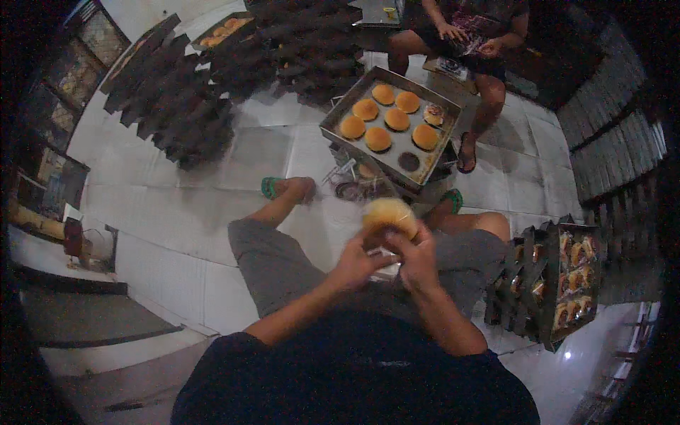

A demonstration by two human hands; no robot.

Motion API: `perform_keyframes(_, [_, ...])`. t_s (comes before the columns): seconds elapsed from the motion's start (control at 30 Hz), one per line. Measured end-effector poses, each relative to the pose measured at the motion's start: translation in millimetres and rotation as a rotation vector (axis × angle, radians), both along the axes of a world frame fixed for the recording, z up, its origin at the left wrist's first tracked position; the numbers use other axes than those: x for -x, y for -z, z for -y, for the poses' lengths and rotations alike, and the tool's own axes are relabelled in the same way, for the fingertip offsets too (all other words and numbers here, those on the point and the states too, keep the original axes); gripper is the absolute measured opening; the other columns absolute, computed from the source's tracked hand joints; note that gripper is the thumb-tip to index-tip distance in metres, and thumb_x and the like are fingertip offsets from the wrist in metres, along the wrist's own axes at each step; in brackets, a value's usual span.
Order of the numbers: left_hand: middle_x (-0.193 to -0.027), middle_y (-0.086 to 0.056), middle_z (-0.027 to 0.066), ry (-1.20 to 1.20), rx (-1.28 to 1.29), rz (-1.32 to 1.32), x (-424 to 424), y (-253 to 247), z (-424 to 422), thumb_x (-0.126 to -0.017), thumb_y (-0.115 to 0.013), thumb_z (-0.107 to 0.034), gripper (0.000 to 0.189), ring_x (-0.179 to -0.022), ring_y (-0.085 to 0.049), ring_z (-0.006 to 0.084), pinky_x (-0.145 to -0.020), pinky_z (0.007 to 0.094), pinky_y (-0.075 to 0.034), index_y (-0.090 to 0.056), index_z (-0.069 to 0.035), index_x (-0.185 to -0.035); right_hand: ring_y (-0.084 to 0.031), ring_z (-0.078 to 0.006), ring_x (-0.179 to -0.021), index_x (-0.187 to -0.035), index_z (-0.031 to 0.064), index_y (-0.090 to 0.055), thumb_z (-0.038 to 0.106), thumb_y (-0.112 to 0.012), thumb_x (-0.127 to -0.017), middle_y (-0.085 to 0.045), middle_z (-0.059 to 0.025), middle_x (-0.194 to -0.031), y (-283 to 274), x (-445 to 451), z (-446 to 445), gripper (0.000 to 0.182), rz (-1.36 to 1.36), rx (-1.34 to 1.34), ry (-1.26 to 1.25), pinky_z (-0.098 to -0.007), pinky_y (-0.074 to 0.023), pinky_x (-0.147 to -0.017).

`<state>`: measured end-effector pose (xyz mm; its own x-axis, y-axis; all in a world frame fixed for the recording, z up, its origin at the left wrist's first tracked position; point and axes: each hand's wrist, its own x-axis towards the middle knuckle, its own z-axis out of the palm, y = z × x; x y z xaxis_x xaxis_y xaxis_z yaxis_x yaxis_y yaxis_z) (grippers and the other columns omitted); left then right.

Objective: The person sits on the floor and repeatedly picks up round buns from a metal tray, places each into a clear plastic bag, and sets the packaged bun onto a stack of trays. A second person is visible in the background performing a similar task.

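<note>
Both my hands hold a round golden bun [390, 217] in what looks like a clear plastic wrapper, above my lap. My left hand [357, 261] grips its left side and my right hand [417, 252] its right side, the thumbs close together beneath it. A small whitish item [385, 265], too blurred to name, lies below my fingers. Beyond the hands, a square metal baking tray [340, 137] carries several golden buns [397, 119]. One bun [433, 114] at its right side appears wrapped, and a dark round spot [409, 161] shows near its front corner.
Another person [451, 32] sits beyond the tray, handling plastic packaging. Stacked dark trays [180, 111] fill the far left, with a tray of buns [223, 33] behind. At right, a tray of wrapped buns [576, 276] stands on edge beside others. Plastic-covered items [353, 186] lie before the raised tray.
</note>
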<state>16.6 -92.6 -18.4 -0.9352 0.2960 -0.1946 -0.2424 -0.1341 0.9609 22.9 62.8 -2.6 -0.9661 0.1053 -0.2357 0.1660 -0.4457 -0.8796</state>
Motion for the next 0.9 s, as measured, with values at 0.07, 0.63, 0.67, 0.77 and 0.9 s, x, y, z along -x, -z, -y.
perform_keyframes(0.07, [-0.137,-0.056,0.0168,-0.145,-0.066,-0.005,-9.2,-11.8,-6.5,-0.085,-0.076,-0.041,0.081,-0.126,-0.056,0.0271,-0.106,0.0412,-0.046,-0.041,-0.003,-0.147,-0.067,-0.0212,-0.104,-0.126,-0.0011,-0.058,0.009,-0.072,-0.089,-0.066,-0.0115,-0.119,-19.1,6.7,-1.9,0.041,-0.115,-0.414,0.038,-0.0358,-0.0541,-0.092])
perform_keyframes(0.63, [-0.127,-0.06,0.0125,-0.071,-0.646,0.349,14.1,-14.7,2.0,-0.102,-0.044,-0.055,0.061,-0.12,-0.059,0.0269,-0.101,0.0434,-0.051,-0.05,-0.004,-0.134,-0.068,-0.0356,-0.103,-0.133,0.0079,-0.059,0.027,-0.073,-0.085,-0.067,-0.0161,-0.12,-43.3,-8.2,-8.4,0.054,-0.643,-1.255,0.039,-0.0441,-0.0564,-0.084])
perform_keyframes(0.67, [-0.126,-0.06,0.0127,-0.015,-0.624,0.375,8.0,-22.5,1.6,-0.102,-0.046,-0.053,0.059,-0.121,-0.059,0.0271,-0.101,0.0438,-0.051,-0.05,-0.004,-0.134,-0.067,-0.0354,-0.098,-0.128,0.0077,-0.062,0.027,-0.072,-0.085,-0.067,-0.0152,-0.113,-33.3,2.0,-15.8,0.049,-0.683,-1.246,-0.032,-0.0443,-0.0559,-0.081])
perform_keyframes(0.77, [-0.128,-0.059,0.0122,0.089,-0.508,0.397,-9.3,-27.5,1.1,-0.101,-0.055,-0.042,0.051,-0.121,-0.059,0.0271,-0.102,0.0437,-0.052,-0.049,-0.004,-0.135,-0.066,-0.0344,-0.085,-0.11,0.0071,-0.069,0.027,-0.071,-0.084,-0.067,-0.0131,-0.095,-10.1,11.9,-26.7,0.033,-0.743,-1.24,-0.134,-0.0445,-0.054,-0.072])
perform_keyframes(0.9, [-0.132,-0.057,0.0107,-0.007,-0.458,0.471,-8.2,-12.6,6.6,-0.099,-0.062,-0.032,0.053,-0.121,-0.059,0.0252,-0.102,0.0427,-0.052,-0.044,-0.004,-0.14,-0.064,-0.0329,-0.077,-0.091,0.0071,-0.07,0.024,-0.068,-0.085,-0.065,-0.012,-0.087,-11.2,-3.0,-12.3,0.018,-0.652,-1.35,-0.071,-0.0436,-0.0526,-0.067])
